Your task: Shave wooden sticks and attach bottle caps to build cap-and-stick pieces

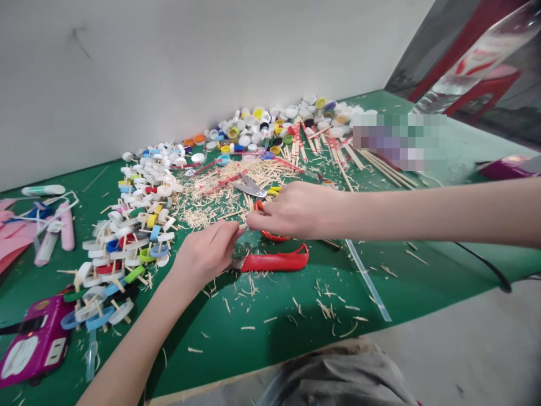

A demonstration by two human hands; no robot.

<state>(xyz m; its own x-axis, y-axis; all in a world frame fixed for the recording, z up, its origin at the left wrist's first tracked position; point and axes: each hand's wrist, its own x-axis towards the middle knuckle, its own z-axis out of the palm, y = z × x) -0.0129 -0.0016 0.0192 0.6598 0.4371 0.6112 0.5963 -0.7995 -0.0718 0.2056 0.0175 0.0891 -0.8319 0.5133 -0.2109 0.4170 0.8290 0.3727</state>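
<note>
My left hand (207, 248) and my right hand (291, 211) meet fingertip to fingertip over the table. Both are closed in a pinch, and a short bit of a thin wooden stick (243, 226) shows between them; the fingers hide most of it. Just below lies a red-handled tool (274, 261), its metal end partly covered by my left hand. Behind my right hand are scissors (252, 186) with parted blades; red and yellow handle parts show around the hand. Pale wood shavings (198, 206) are heaped beyond my fingers.
Bottle caps with sticks through them (127, 248) fill the left side; loose caps (253, 121) line the wall. Bundled chopsticks (298, 141) lie at the back. A purple device (40, 338), glue sticks (66, 225), a clear strip (367, 279) and a plastic bottle (477, 62) are around.
</note>
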